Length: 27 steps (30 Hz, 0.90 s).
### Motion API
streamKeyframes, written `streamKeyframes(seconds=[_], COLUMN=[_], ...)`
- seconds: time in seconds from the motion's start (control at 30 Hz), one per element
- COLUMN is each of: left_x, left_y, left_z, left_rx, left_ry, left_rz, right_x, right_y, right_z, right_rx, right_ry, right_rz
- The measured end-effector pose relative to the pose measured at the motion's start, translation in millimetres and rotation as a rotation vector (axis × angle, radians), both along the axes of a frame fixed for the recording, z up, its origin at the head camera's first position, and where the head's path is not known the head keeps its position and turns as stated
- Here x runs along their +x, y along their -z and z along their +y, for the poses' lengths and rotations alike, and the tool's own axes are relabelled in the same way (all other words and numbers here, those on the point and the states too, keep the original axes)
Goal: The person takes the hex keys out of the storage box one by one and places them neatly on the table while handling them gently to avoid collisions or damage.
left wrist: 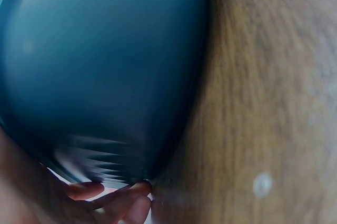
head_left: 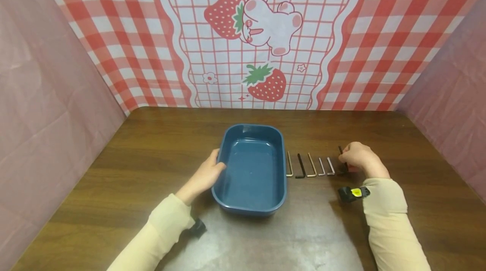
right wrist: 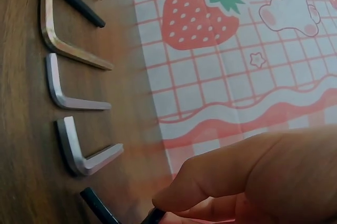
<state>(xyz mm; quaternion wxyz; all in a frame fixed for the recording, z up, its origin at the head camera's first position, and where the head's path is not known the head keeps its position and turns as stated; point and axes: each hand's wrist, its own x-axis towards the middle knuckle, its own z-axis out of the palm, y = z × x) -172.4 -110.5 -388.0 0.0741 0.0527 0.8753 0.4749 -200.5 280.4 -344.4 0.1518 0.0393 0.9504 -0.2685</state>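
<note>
My left hand [head_left: 208,173] grips the left side of a deep blue plastic bin [head_left: 250,210], thumb over the rim and fingers against the outer wall. In the left wrist view, the fingertips touch the wall of the blue bin [left wrist: 105,66]. At the right end of a row of hex keys, my right hand [head_left: 360,157] pinches a black hex key [head_left: 340,150]. The right wrist view shows the short leg of that black hex key [right wrist: 99,205]; whether it is off the table cannot be told. Nearest to it lies a silver hex key [right wrist: 79,150].
Between bin and right hand lie another silver hex key [head_left: 322,166], a brass-coloured hex key [head_left: 312,165], a second black hex key [head_left: 301,165] and another brass-coloured one [head_left: 290,164] beside the bin wall. The brown wooden table [head_left: 171,132] meets a strawberry-print cloth [head_left: 144,52] behind.
</note>
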Motion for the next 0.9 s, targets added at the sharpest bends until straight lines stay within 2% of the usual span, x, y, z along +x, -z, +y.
streamKeyframes(seconds=[0.2,0.33,0.73,0.9], left_x=[-0.7,-0.7,-0.1,-0.8], left_y=[1.6,1.9,1.3,2.2], left_z=[0,0,0,-1], left_rx=[-0.011,-0.01,-0.009,-0.003], left_ry=[0.004,0.001,0.0,-0.001], left_rz=[0.018,0.007,0.001,0.002], right_x=[-2.1,-2.5,-3.8,-4.3], right_y=[7.5,11.1,13.8,15.1], right_z=[2,3,3,2], right_rx=[-0.062,-0.063,-0.041,0.006], right_ry=[0.039,0.05,0.077,0.079], right_rz=[-0.031,-0.033,-0.04,-0.037])
